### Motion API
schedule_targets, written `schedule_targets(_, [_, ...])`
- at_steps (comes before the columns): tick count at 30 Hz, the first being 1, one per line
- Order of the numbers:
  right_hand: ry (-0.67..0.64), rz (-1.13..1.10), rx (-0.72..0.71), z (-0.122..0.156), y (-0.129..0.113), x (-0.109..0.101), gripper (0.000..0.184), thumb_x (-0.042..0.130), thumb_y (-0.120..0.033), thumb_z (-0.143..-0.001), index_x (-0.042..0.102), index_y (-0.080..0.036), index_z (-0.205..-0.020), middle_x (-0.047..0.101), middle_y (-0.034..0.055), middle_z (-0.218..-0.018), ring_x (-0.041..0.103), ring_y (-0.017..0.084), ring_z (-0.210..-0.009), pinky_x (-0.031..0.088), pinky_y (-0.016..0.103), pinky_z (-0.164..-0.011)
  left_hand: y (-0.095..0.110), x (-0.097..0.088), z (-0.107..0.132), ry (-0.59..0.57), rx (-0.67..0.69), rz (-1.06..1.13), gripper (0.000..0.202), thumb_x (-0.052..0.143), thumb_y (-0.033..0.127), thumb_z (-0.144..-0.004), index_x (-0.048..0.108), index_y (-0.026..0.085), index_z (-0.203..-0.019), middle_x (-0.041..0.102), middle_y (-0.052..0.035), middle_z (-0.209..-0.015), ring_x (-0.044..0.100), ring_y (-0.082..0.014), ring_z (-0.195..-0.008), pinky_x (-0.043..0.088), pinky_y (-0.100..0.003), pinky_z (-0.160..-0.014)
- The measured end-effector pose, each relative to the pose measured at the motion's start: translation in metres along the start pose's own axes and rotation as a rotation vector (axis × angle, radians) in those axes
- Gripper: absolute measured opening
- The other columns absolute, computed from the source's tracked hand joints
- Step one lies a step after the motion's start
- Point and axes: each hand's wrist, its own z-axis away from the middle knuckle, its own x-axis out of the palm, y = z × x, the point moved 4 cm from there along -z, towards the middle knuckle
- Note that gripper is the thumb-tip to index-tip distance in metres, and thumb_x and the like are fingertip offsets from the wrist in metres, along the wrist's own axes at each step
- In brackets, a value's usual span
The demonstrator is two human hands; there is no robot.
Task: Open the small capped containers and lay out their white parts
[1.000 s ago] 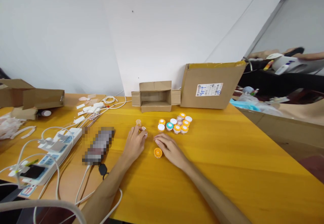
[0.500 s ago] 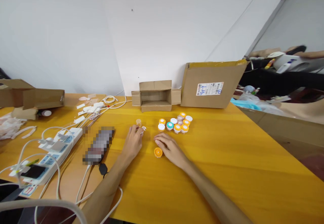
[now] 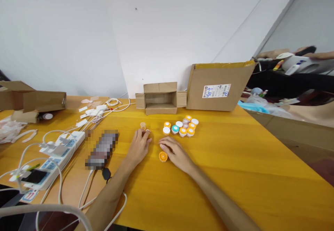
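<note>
My left hand [image 3: 139,146] lies on the yellow table [image 3: 235,161] with its fingertips closed over a small white spotted piece [image 3: 148,131], which is mostly covered. A small clear cup [image 3: 142,125] stands just beyond those fingers. My right hand [image 3: 175,151] rests flat on the table, fingers stretched to the left and holding nothing. An orange lid [image 3: 163,156] lies against its thumb side. A cluster of several small jars [image 3: 182,127] with orange, white and teal lids stands just beyond the right hand.
A small open cardboard box [image 3: 160,98] and a larger labelled box [image 3: 217,88] stand at the wall. On the left lie a blurred-out device [image 3: 102,149], a white power strip [image 3: 56,156], cables and another box [image 3: 31,100]. Another person's arm [image 3: 313,55] shows far right.
My left fingers have moved forward over the small spotted piece, which lay uncovered at their tips before. The right hand and orange lid have stayed in place.
</note>
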Motion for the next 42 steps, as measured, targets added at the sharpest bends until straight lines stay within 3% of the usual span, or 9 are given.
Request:
schedule_targets(10, [-0.023, -0.01, 0.015, 0.0, 0.002, 0.001, 0.022, 0.049, -0.03, -0.098, 0.07, -0.024, -0.097, 0.07, 0.0069, -0.103, 0.066, 0.022, -0.099, 0.052, 0.037, -0.093, -0.003, 0.0, 0.0, 0.047, 0.015, -0.038, 0.035, 0.046, 0.01, -0.093, 0.058, 0.024, -0.123, 0.057, -0.0096, -0.109, 0.057, -0.0258, -0.105, 0.052, -0.043, -0.091])
schedule_targets(15, [-0.12, -0.016, 0.028, 0.005, 0.002, -0.002, 0.022, 0.056, -0.035, -0.095, 0.069, -0.025, -0.109, 0.07, 0.0075, -0.112, 0.064, 0.024, -0.108, 0.048, 0.041, -0.099, -0.005, -0.002, -0.001, 0.09, 0.057, -0.079, 0.041, 0.045, 0.001, -0.088, 0.06, 0.023, -0.119, 0.06, -0.0101, -0.108, 0.057, -0.0264, -0.102, 0.053, -0.042, -0.088])
schedule_targets(23, [-0.356, 0.013, 0.086, 0.012, -0.004, -0.013, 0.063, 0.082, -0.045, -0.073, 0.06, -0.032, -0.13, 0.059, 0.0056, -0.137, 0.052, 0.031, -0.128, 0.038, 0.048, -0.11, -0.008, -0.005, -0.001, 0.117, 0.038, -0.082, 0.041, 0.045, -0.004, -0.084, 0.066, 0.025, -0.105, 0.063, -0.0091, -0.103, 0.056, -0.0272, -0.098, 0.053, -0.042, -0.083])
schedule_targets(28, [-0.376, -0.001, 0.093, 0.012, -0.001, -0.012, 0.064, 0.083, -0.039, -0.073, 0.058, -0.032, -0.131, 0.059, 0.0051, -0.135, 0.051, 0.029, -0.127, 0.038, 0.047, -0.109, 0.002, -0.012, -0.005, 0.15, 0.06, 0.059, 0.028, 0.046, 0.004, -0.09, 0.064, 0.023, -0.1, 0.062, -0.0078, -0.103, 0.058, -0.0247, -0.099, 0.051, -0.04, -0.087])
schedule_targets(31, [-0.319, -0.001, 0.076, 0.012, 0.004, -0.011, 0.053, 0.082, -0.036, -0.074, 0.061, -0.03, -0.122, 0.061, 0.0047, -0.125, 0.055, 0.027, -0.12, 0.042, 0.044, -0.104, 0.015, -0.015, -0.005, 0.095, 0.082, 0.202, 0.021, 0.044, 0.014, -0.097, 0.063, 0.022, -0.099, 0.063, -0.0065, -0.1, 0.06, -0.0213, -0.094, 0.051, -0.036, -0.086])
schedule_targets(35, [-0.221, 0.032, 0.065, 0.011, 0.007, -0.008, 0.03, 0.078, -0.03, -0.078, 0.064, -0.027, -0.104, 0.062, 0.0038, -0.11, 0.057, 0.025, -0.106, 0.047, 0.041, -0.094, 0.03, -0.013, -0.003, -0.092, 0.052, 0.32, 0.022, 0.043, 0.026, -0.1, 0.063, 0.022, -0.092, 0.064, -0.0038, -0.089, 0.061, -0.019, -0.083, 0.05, -0.032, -0.079])
schedule_targets(42, [-0.094, 0.058, 0.059, 0.011, 0.008, -0.004, 0.015, 0.068, -0.023, -0.084, 0.06, -0.025, -0.095, 0.061, 0.0036, -0.104, 0.057, 0.023, -0.099, 0.049, 0.039, -0.088, 0.042, -0.013, -0.001, -0.264, 0.069, 0.363, 0.015, 0.059, 0.036, -0.092, 0.061, 0.022, -0.097, 0.063, -0.0038, -0.094, 0.061, -0.0211, -0.087, 0.049, -0.034, -0.082])
